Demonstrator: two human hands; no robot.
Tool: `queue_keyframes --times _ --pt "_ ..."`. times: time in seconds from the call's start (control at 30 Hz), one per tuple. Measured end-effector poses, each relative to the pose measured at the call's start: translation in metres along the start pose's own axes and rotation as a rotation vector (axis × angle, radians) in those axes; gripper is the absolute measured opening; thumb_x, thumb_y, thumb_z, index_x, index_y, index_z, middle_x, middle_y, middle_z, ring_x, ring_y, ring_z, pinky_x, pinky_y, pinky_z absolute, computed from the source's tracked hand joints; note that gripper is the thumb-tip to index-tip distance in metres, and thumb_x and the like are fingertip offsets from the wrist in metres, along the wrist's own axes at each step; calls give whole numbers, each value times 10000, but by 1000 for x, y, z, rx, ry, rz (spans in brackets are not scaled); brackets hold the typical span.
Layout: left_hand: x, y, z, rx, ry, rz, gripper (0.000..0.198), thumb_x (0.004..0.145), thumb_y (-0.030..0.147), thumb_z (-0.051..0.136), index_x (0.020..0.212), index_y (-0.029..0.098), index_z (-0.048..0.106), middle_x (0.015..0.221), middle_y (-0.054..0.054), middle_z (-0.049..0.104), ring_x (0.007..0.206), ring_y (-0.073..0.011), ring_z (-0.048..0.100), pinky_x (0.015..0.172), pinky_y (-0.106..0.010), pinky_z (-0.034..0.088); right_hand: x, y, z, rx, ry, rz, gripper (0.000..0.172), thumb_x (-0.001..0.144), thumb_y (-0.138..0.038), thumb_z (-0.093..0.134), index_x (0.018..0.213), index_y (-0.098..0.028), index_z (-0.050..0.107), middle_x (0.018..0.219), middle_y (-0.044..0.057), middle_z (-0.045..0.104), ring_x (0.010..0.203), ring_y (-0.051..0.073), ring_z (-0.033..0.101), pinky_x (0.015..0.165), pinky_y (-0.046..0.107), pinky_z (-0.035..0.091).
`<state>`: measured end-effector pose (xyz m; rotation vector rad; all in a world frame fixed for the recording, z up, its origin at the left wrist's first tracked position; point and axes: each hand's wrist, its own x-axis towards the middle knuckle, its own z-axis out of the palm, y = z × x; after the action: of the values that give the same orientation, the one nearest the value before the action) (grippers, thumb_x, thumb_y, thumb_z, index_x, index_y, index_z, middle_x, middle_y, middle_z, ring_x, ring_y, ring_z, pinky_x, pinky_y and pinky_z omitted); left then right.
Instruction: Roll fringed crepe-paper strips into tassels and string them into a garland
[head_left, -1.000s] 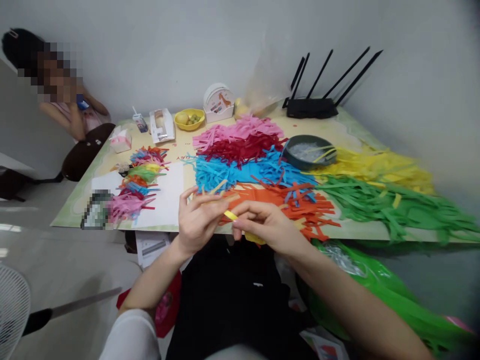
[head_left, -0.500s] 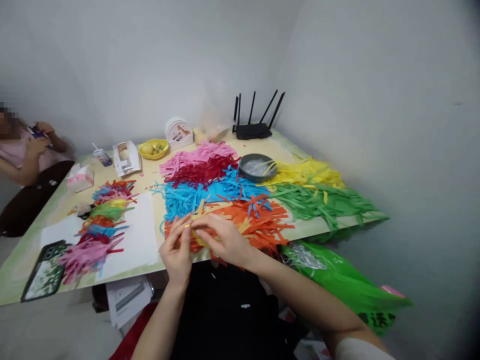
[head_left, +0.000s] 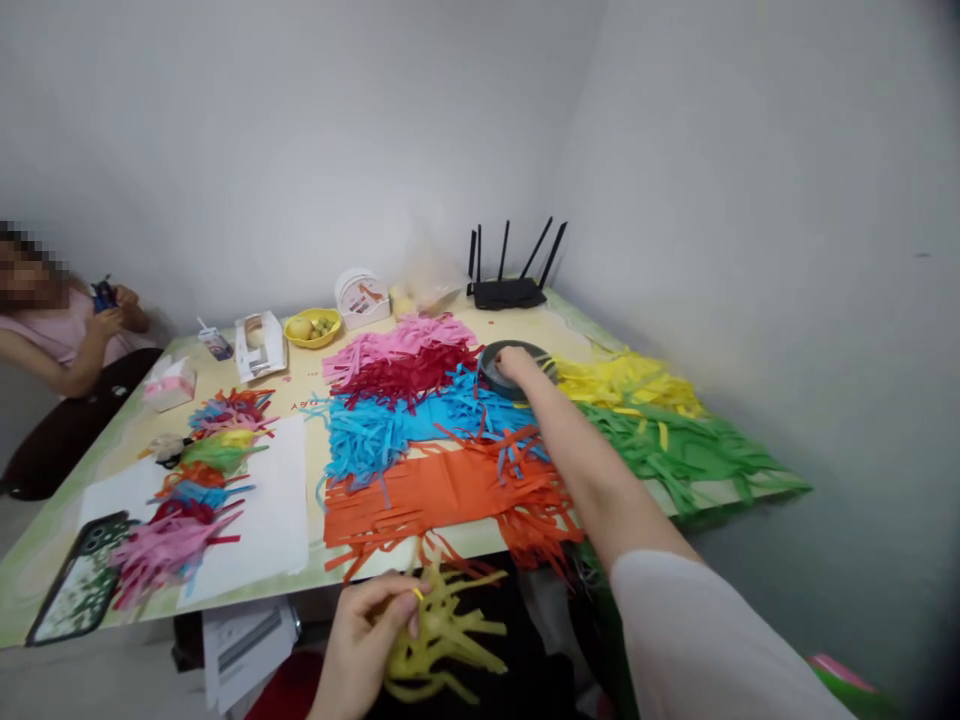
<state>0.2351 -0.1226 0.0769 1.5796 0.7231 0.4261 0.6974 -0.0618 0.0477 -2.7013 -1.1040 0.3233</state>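
Below the table's front edge, my left hand (head_left: 371, 635) pinches a pale yellow fringed paper tassel (head_left: 450, 640) at its gathered end, and its strips fan out to the right. Across the table my right hand (head_left: 513, 364) reaches into a dark round bowl (head_left: 491, 386). Its fingers look drawn together; what they grip inside is hidden. Fringed orange sheets (head_left: 435, 487) lie nearest me, with blue fringed paper (head_left: 367, 435), dark red fringes (head_left: 420, 375) and pink fringes (head_left: 397, 345) behind. Yellow fringes (head_left: 637, 380) and green fringes (head_left: 690, 450) spread to the right.
Several multicoloured tassels (head_left: 202, 450) lie on white paper (head_left: 281, 500) at left, beside a phone (head_left: 79, 585). Along the back stand a router (head_left: 510, 293), a yellow fruit bowl (head_left: 311, 340) and a drink carton (head_left: 216, 343). Another person (head_left: 67, 340) sits at far left.
My right hand has left the yellow tassel and moved forward into the bowl. My left hand has lowered toward me, still holding the tassel, and the orange sheets now show uncovered.
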Motion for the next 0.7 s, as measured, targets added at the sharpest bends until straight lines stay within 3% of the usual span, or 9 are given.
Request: queue_keyframes --times 0.2,0.4,0.5,0.7 --pt "1 2 -8 30 37 -32 372 870 485 596 981 173 764 653 -30 656 689 -157 603 708 -238 455 24 7 20 -101 -94 21 388 905 -331 635 1203 -87 588 1206 148 601 1045 228 622 881 401 533" --pt "10 1 -10 -59 48 -36 329 855 462 628 942 164 735 643 -17 664 666 -141 599 697 -230 447 26 18 25 -122 -116 50 373 911 -332 626 1207 -109 589 1213 134 601 1049 225 620 881 405 533" --pt "12 4 -7 -124 43 -55 305 840 447 652 927 159 707 659 -21 686 664 -140 613 687 -228 451 19 22 22 -80 -87 67 369 909 -331 629 1200 -106 592 1201 133 607 1043 224 623 877 402 535" --pt "20 6 -21 -221 175 -20 270 803 420 703 842 158 647 666 -16 695 661 -133 632 680 -219 462 -8 31 -6 130 78 68 274 927 -340 598 1087 -122 639 1095 95 667 983 203 648 880 415 527"
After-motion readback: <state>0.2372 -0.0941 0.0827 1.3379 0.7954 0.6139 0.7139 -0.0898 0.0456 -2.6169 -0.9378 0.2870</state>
